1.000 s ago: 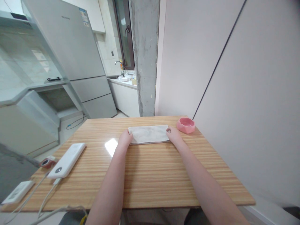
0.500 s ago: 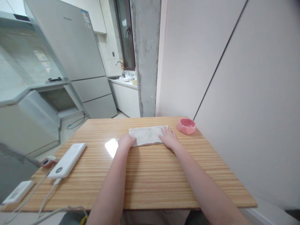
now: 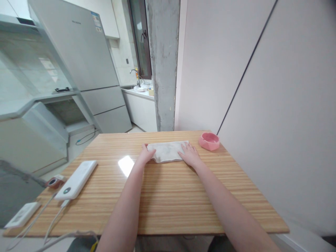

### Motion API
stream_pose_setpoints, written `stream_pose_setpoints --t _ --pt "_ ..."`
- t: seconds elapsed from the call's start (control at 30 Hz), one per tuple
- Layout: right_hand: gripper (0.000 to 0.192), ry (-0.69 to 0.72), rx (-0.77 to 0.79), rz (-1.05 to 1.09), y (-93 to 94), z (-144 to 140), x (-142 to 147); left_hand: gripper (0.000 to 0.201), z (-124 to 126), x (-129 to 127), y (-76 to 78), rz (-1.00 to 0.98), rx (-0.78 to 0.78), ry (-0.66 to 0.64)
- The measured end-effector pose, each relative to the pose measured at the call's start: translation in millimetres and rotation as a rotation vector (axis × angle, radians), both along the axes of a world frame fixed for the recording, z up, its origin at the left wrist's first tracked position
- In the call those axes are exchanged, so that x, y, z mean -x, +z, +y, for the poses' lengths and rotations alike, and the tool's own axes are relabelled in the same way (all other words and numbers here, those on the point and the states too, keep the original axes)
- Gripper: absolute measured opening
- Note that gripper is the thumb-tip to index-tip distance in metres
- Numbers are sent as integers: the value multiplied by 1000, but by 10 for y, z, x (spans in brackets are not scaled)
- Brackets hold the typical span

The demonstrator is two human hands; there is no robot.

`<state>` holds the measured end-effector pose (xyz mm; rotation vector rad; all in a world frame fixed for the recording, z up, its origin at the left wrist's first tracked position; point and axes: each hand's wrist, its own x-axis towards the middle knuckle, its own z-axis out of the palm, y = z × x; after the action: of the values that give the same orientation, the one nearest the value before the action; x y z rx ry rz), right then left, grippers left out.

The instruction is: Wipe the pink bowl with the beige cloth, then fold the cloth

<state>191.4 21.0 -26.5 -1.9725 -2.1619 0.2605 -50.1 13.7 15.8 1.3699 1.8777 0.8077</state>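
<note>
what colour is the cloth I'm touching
The cloth is off-white; the head view, the only one, shows it.

Bare hands (image 3: 190,155) and forearms (image 3: 128,203), dark grey legwear (image 3: 220,244)

Lettering (image 3: 76,22) is marking a refrigerator (image 3: 78,56) as a blue-and-white label (image 3: 96,21) is clinging near its upper corner and grey print (image 3: 20,217) is showing on a white block (image 3: 30,209), all too blurred to read.

A home kitchen: a tall fridge (image 3: 76,49) fills the upper left of the frame, a hob (image 3: 62,89) sits at far left, and a tap (image 3: 134,72) rises over a sink (image 3: 127,87) at upper centre, beside a window (image 3: 141,38).
</note>
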Motion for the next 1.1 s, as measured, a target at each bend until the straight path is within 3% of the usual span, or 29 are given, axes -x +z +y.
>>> stream_pose_setpoints --t 0.1,0.17,0.37,0.5,0.6,0.73,0.8,0.93,1.0,1.1 --pt "62 -1 1 0 -7 4 0 62 -22 10 35 -3 98 -61" --pt "61 -1 0 6 -5 8 -2 62 -31 33 66 51 60 -80" --pt "50 24 -26 29 27 9 -28 65 14 204 79 219 -166 71" --pt "52 48 -32 45 72 -28 -7 51 19 276 87 295 -451 196" --pt "54 161 -63 103 117 -84 63 41 -21 186 137 282 -638 194" --pt "43 304 -126 184 146 -130 179 31 -91 -151 138 283 -716 -19" --pt "34 314 -127 241 134 -107 205 28 -117 -348 84 284 -677 -216" --pt "44 251 -94 440 83 -6 182 30 -148 -610 -53 288 -589 -652" --pt "47 219 -85 525 59 32 169 31 -161 -655 -104 291 -551 -744" --pt "44 183 -88 545 34 50 171 29 -191 -669 -138 282 -501 -782"
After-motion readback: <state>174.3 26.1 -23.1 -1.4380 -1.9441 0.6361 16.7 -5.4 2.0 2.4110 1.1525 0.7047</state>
